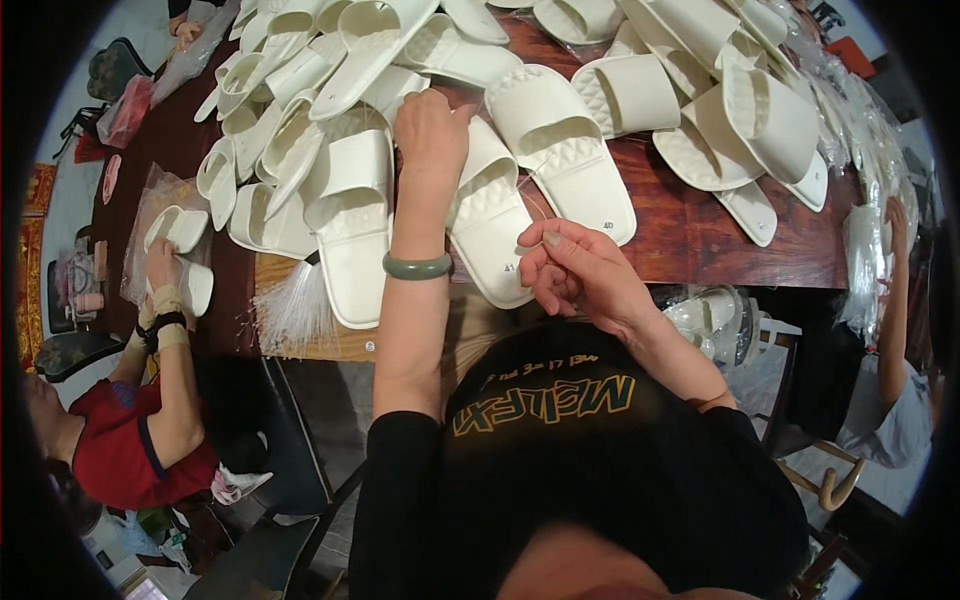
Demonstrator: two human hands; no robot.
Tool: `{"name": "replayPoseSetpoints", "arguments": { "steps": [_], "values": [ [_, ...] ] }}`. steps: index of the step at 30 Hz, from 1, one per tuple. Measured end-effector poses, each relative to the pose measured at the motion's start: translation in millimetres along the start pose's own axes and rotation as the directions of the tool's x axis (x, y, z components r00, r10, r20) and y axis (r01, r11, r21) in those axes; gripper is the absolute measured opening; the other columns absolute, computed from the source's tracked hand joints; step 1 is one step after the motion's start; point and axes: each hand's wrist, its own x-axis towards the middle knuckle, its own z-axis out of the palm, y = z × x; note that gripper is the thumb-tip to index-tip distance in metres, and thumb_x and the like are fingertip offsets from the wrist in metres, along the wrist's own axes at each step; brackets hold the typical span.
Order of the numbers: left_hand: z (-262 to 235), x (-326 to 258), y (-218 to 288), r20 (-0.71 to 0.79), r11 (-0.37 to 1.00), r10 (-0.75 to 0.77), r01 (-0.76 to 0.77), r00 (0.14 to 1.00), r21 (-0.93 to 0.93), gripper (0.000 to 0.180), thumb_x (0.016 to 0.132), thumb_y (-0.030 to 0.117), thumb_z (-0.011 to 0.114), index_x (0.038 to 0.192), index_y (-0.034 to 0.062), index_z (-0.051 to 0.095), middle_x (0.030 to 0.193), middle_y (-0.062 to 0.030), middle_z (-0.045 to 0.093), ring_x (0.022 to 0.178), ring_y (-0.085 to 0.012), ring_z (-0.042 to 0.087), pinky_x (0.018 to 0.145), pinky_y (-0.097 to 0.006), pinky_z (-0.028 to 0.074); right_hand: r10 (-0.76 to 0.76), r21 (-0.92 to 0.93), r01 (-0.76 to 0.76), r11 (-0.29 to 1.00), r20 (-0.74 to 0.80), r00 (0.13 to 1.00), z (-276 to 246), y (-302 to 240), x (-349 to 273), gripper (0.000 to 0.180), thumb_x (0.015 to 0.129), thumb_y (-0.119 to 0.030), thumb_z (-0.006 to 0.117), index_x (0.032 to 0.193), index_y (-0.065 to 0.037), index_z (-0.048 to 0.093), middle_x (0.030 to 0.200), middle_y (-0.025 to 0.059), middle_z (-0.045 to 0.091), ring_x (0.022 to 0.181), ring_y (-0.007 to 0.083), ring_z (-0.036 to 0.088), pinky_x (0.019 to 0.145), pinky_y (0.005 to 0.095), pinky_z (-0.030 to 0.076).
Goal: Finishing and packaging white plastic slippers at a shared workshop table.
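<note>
My left hand (432, 130) reaches in between white slide slippers, knuckles up and fingers curled down, their tips hidden. It rests next to the strap of one slipper (355, 200) and over the upper part of another slipper (490, 220). My right hand (585, 272) hovers just right of that second slipper, thumb and forefinger pinched on a thin clear strand (536, 203). To its upper right lies a further slipper (565, 150), sole toward me. A bundle of clear plastic strands (295, 308) lies at the table's near edge.
Many white slippers (690, 90) are heaped along the far side of the wooden table (700, 240). At left, a person in a red top (150, 430) handles slippers. Another person's arm (895, 290) is at right, by clear bags (865, 250). Bagged slippers (705, 315) sit below the table edge.
</note>
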Motion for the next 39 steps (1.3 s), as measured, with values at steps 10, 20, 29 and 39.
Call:
{"name": "replayPoseSetpoints", "arguments": {
  "steps": [10,20,29,39],
  "values": [
    [-8,4,-4,0.007,0.954,0.096,-0.090,0.995,-0.285,0.027,0.080,0.024,0.060,0.080,-0.0035,0.064,0.078,-0.0255,0.060,0.076,-0.0390,0.058,0.070,-0.044,0.044,0.121,0.022,-0.120,0.993,-0.015,0.993,10,-3,20,0.029,0.095,-0.025,0.046,0.109,0.000,0.049,0.085,0.0105,0.063,0.049,0.0116,0.054,0.036,0.0208,0.036],
    [-23,-10,6,0.122,0.988,-0.045,0.062,0.991,-0.143,0.021,0.074,0.016,0.066,0.081,-0.0037,0.065,0.082,-0.0222,0.062,0.078,-0.0362,0.059,0.070,-0.043,0.044,0.080,0.186,-0.098,0.978,0.102,0.992,-3,15,49,0.031,0.096,-0.021,0.044,0.114,0.004,0.044,0.091,0.0164,0.061,0.060,0.0159,0.061,0.043,0.0219,0.046],
    [-9,-9,-4,0.044,0.953,-0.040,0.051,0.998,-0.300,0.019,0.080,0.015,0.059,0.083,-0.0031,0.064,0.073,-0.0219,0.061,0.071,-0.0375,0.059,0.064,-0.042,0.044,0.059,0.037,-0.063,0.997,0.100,0.993,-2,11,34,0.031,0.096,-0.023,0.043,0.111,0.004,0.046,0.089,0.0140,0.061,0.058,0.0132,0.058,0.044,0.0205,0.044],
    [6,4,-9,0.036,0.969,-0.058,0.065,0.998,-0.238,0.019,0.080,0.021,0.057,0.084,0.0042,0.066,0.079,-0.0165,0.065,0.076,-0.0338,0.061,0.067,-0.041,0.046,-0.122,-0.526,0.044,0.850,-0.116,0.986,15,-28,-9,0.020,0.094,-0.017,0.050,0.099,-0.001,0.061,0.077,-0.0018,0.059,0.058,0.0008,0.049,0.047,0.0148,0.036]
  ]
}}
